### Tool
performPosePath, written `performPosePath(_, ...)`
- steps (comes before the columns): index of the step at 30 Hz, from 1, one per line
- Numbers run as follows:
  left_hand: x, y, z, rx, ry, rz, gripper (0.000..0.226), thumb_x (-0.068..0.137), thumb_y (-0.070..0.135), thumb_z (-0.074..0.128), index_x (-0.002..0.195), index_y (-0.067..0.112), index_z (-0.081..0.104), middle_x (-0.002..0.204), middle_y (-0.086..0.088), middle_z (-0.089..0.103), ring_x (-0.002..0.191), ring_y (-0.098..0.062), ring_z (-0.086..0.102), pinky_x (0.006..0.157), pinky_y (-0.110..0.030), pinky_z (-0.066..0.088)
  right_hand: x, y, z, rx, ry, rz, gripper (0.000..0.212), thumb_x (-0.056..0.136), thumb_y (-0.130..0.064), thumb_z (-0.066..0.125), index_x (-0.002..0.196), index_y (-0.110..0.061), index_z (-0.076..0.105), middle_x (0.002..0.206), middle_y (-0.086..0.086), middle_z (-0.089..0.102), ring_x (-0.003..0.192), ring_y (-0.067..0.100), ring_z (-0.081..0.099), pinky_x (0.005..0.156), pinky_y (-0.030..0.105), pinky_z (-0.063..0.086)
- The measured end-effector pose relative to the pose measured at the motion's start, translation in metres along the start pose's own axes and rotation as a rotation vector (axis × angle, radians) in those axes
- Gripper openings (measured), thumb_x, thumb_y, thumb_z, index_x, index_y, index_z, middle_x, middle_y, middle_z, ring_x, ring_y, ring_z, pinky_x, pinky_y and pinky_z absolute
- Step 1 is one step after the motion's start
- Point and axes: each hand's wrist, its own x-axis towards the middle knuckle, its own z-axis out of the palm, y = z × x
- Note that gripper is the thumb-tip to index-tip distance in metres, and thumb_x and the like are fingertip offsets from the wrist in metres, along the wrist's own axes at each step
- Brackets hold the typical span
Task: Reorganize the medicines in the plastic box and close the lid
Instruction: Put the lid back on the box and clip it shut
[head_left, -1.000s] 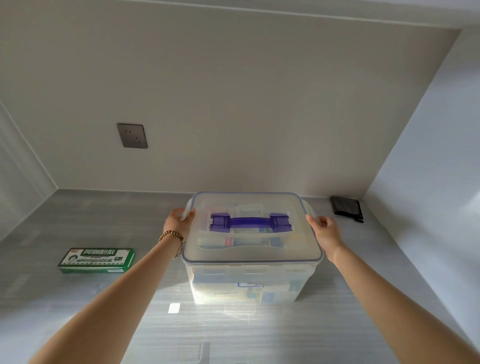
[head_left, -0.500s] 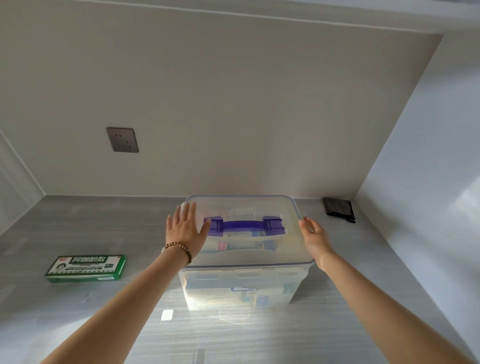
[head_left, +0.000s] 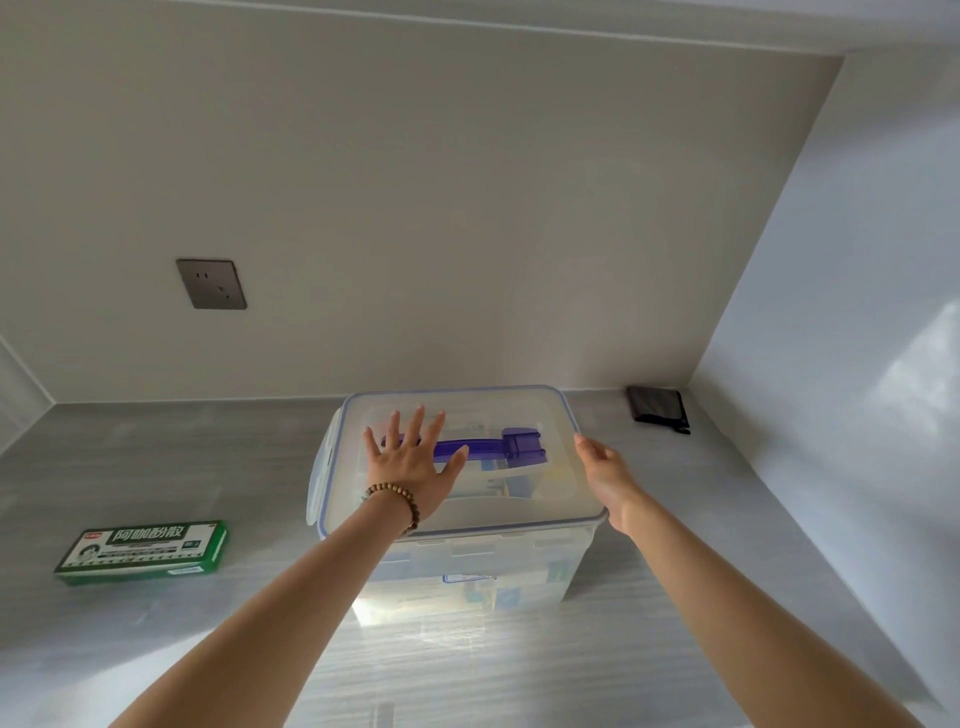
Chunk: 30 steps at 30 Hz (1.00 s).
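Note:
A clear plastic box (head_left: 467, 577) with medicine packs showing through its walls stands on the grey counter. Its translucent lid (head_left: 540, 499) with a blue rim lies on top, with a purple handle (head_left: 511, 447) in the middle. My left hand (head_left: 410, 462) lies flat on the lid, fingers spread, covering the left end of the handle. My right hand (head_left: 605, 470) rests against the lid's right edge, fingers loosely apart, gripping nothing. The left side latch (head_left: 318, 467) sticks outward.
A green and white medicine carton (head_left: 143, 551) lies on the counter to the left of the box. A black folded item (head_left: 657, 408) sits in the back right corner. A wall socket (head_left: 210, 283) is on the back wall. A white side wall runs along the right.
My left hand has moved from the lid's left edge onto its top, flat over the handle. My right hand has stayed at the right edge. The view has shifted a little.

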Motion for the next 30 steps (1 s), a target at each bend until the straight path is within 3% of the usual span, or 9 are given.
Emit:
performPosePath(2, 0.000, -0.002, -0.002, -0.032, -0.002, 0.000, 0.065, 0.090, 0.061, 0.016, 0.147, 0.033, 0.005, 0.157, 0.004, -0.001, 0.145, -0.024, -0.005, 0.116, -0.050, -0.006, -0.003, 0.000, 0.001, -0.030, 0.020, -0.031, 0.044, 0.100, -0.030, 0.038, 0.134, -0.003, 0.047, 0.140, 0.011, 0.048, 0.133, 0.025, 0.041, 0.104, 0.027, 0.030)
performPosePath(6, -0.006, -0.012, -0.011, -0.213, 0.092, -0.066, 0.061, 0.094, 0.051, 0.025, 0.148, 0.024, 0.011, 0.157, 0.001, 0.009, 0.145, -0.021, 0.002, 0.119, -0.040, 0.001, 0.002, -0.008, 0.010, -0.655, 0.145, -0.371, 0.052, 0.098, -0.037, 0.040, 0.139, -0.006, 0.040, 0.148, 0.012, 0.039, 0.138, 0.026, 0.033, 0.112, 0.033, 0.024)
performPosePath(8, -0.010, -0.031, -0.013, -0.235, 0.131, -0.144, 0.065, 0.094, 0.049, 0.029, 0.148, 0.018, 0.011, 0.157, -0.002, 0.010, 0.145, -0.022, 0.003, 0.119, -0.039, 0.003, -0.002, -0.019, 0.027, -0.775, 0.154, -0.560, 0.055, 0.096, -0.039, 0.043, 0.141, -0.009, 0.038, 0.151, 0.010, 0.034, 0.141, 0.024, 0.028, 0.115, 0.035, 0.020)
performPosePath(11, -0.017, -0.064, -0.011, -0.380, 0.062, -0.328, 0.078, 0.089, 0.055, 0.037, 0.147, 0.009, 0.011, 0.155, -0.010, 0.014, 0.143, -0.028, 0.016, 0.117, -0.042, 0.015, -0.016, -0.031, 0.062, -0.890, -0.094, -0.712, 0.056, 0.096, -0.047, 0.037, 0.145, -0.020, 0.032, 0.156, 0.001, 0.023, 0.145, 0.017, 0.016, 0.118, 0.034, 0.010)
performPosePath(15, -0.025, -0.076, -0.010, -0.839, 0.048, -0.397, 0.061, 0.089, 0.042, 0.051, 0.137, 0.008, 0.034, 0.131, -0.005, 0.048, 0.122, -0.027, 0.048, 0.094, -0.027, 0.037, -0.024, -0.032, 0.103, -1.069, -0.353, -0.679, 0.074, 0.084, -0.069, 0.011, 0.148, -0.033, 0.018, 0.160, -0.007, 0.002, 0.147, 0.012, -0.002, 0.118, 0.034, -0.001)
performPosePath(20, -0.024, -0.079, -0.010, -0.930, 0.086, -0.332, 0.040, 0.089, 0.034, 0.054, 0.124, 0.014, 0.051, 0.109, -0.003, 0.061, 0.098, -0.019, 0.057, 0.079, -0.024, 0.038, -0.021, -0.032, 0.108, -1.148, -0.353, -0.663, 0.061, 0.092, -0.062, 0.023, 0.148, -0.038, 0.017, 0.159, -0.008, -0.003, 0.147, 0.011, -0.006, 0.120, 0.037, -0.002)
performPosePath(26, -0.028, -0.074, -0.013, -0.972, 0.071, -0.360, 0.041, 0.091, 0.034, 0.052, 0.124, 0.011, 0.050, 0.115, -0.008, 0.061, 0.103, -0.025, 0.057, 0.080, -0.026, 0.038, -0.025, -0.034, 0.108, -1.116, -0.358, -0.659, 0.059, 0.092, -0.061, 0.028, 0.146, -0.038, 0.024, 0.159, -0.009, 0.002, 0.147, 0.011, -0.003, 0.119, 0.036, 0.001)
performPosePath(28, -0.029, -0.071, -0.012, -0.893, 0.044, -0.386, 0.055, 0.091, 0.042, 0.047, 0.135, 0.010, 0.037, 0.133, -0.012, 0.051, 0.118, -0.027, 0.050, 0.092, -0.029, 0.039, -0.031, -0.039, 0.104, -1.027, -0.360, -0.670, 0.064, 0.088, -0.065, 0.034, 0.144, -0.036, 0.031, 0.158, -0.012, 0.013, 0.146, 0.010, 0.007, 0.119, 0.034, 0.009)
performPosePath(30, -0.038, -0.065, -0.014, -0.733, 0.141, -0.292, 0.071, 0.089, 0.056, 0.039, 0.145, 0.016, 0.021, 0.150, -0.007, 0.030, 0.138, -0.022, 0.030, 0.111, -0.033, 0.025, -0.039, -0.042, 0.095, -0.916, -0.386, -0.662, 0.078, 0.075, -0.076, 0.037, 0.141, -0.036, 0.038, 0.154, -0.015, 0.025, 0.143, 0.008, 0.020, 0.117, 0.031, 0.017)
